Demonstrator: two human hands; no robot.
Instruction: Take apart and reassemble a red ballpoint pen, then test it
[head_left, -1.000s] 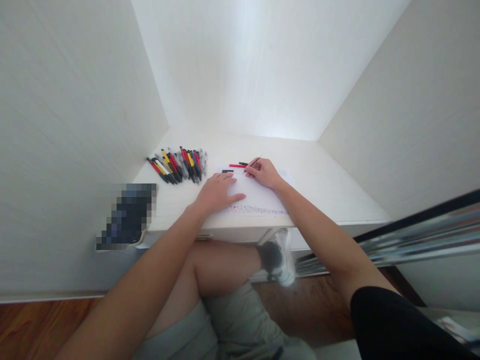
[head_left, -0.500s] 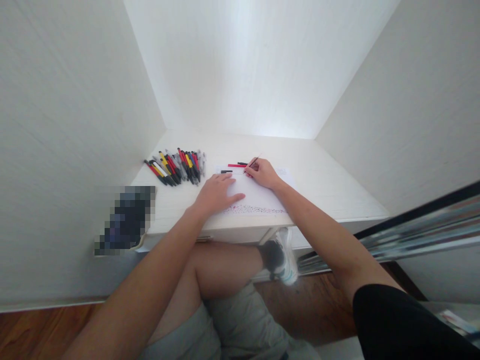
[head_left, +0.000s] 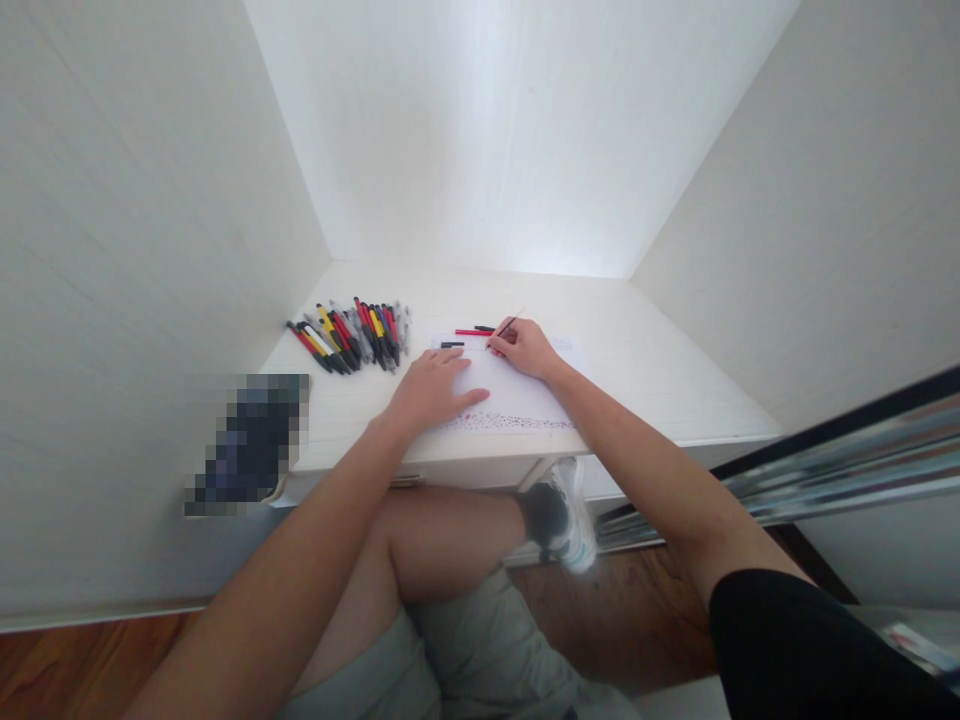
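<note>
My left hand (head_left: 437, 388) lies flat on a white sheet of paper (head_left: 517, 392), its fingers spread. A band of small dark and reddish marks runs along the sheet's near edge. My right hand (head_left: 525, 346) is closed around a slim dark pen (head_left: 509, 325), whose tip meets the upper part of the paper. Just beyond my left fingertips is a short black piece (head_left: 452, 345), perhaps a pen cap. A red pen (head_left: 472, 332) lies behind the paper, with a black pen (head_left: 484, 328) partly hidden by my right hand.
Several pens in red, yellow, white and grey form a pile (head_left: 349, 335) on the left of the white desk (head_left: 637, 390). A pixelated dark object (head_left: 255, 440) is at the desk's left front corner. White walls enclose the desk on three sides. My legs are below its front edge.
Hardly anything differs. The pen in my right hand has tilted or shifted very slightly, and the whole view has moved a little. My left hand stays flat on the paper.
</note>
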